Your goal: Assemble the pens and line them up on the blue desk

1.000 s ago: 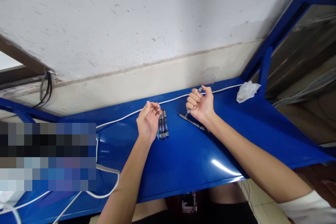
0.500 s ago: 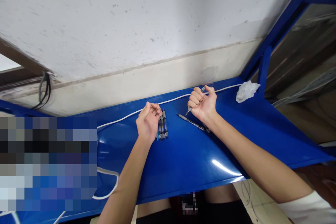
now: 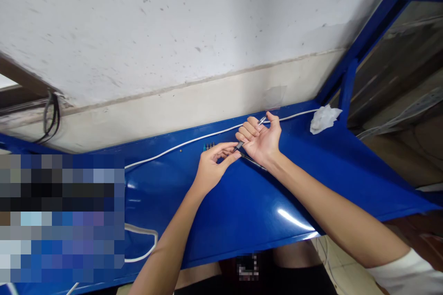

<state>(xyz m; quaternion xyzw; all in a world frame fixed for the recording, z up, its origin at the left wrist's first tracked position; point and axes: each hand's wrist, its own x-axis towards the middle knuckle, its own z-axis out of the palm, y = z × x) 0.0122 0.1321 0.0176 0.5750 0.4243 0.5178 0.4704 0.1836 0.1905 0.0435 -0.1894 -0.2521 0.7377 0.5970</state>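
A clear pen with a grey grip (image 3: 262, 120) lies across the palm of my right hand (image 3: 260, 137), whose fingers curl round it. The thumb rests near the pen's upper end. My left hand (image 3: 218, 159) pinches the lower tip of that same pen between thumb and fingers. Behind my left hand, the tips of several pens (image 3: 209, 146) show side by side on the blue table; their bodies are hidden. Another dark pen (image 3: 254, 162) lies slanted on the table below my right hand, partly covered.
A white cable (image 3: 180, 146) runs along the back of the blue table (image 3: 242, 212) by the wall. Crumpled white tissue (image 3: 324, 119) sits at the right, near a blue frame post (image 3: 348, 85). The left side is blurred out.
My left hand has moved right, from beside the row of pens to the tip of the pen in my right hand. My right hand has shifted slightly left.
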